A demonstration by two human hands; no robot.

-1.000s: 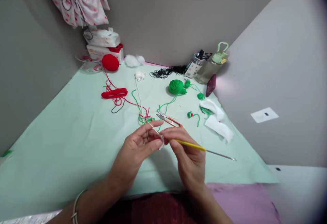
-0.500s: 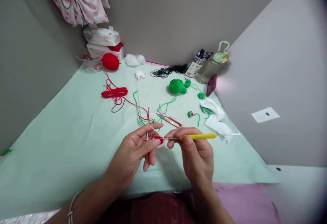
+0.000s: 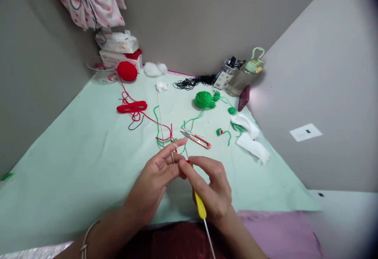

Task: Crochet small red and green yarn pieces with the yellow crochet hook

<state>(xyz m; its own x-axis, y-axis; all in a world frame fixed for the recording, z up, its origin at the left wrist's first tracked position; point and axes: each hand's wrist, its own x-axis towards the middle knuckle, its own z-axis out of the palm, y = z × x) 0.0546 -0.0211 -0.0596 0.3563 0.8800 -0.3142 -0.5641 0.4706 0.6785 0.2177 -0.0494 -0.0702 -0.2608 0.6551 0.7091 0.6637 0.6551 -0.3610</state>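
My left hand (image 3: 153, 180) is closed in a pinch on a small red crochet piece (image 3: 187, 161), mostly hidden by fingertips. White yarn (image 3: 173, 157) loops over its raised index finger. My right hand (image 3: 215, 186) meets it at the fingertips, with thumb and index finger pinching at the same piece. Held in that right hand is a crochet hook (image 3: 201, 206) with a yellow handle, its rear metal shaft pointing down toward my lap. Just beyond the fingers lie orange-handled thread snips (image 3: 198, 139), blades to the left, among red and green yarn ends (image 3: 163, 143).
Across the pale green tabletop (image 3: 88, 164) are a red yarn ball (image 3: 127, 71), a red skein (image 3: 132, 107), a green yarn ball (image 3: 203, 99), black yarn (image 3: 193, 82) and white stuffing (image 3: 155, 69). A bottle (image 3: 240, 80), pen cup (image 3: 225, 76) and white paper pieces (image 3: 252, 148) sit right.
The crochet hook has swung from lying sideways to pointing down toward me. My right hand has moved left, bringing its thumb and index finger onto the crochet piece beside my left fingertips.
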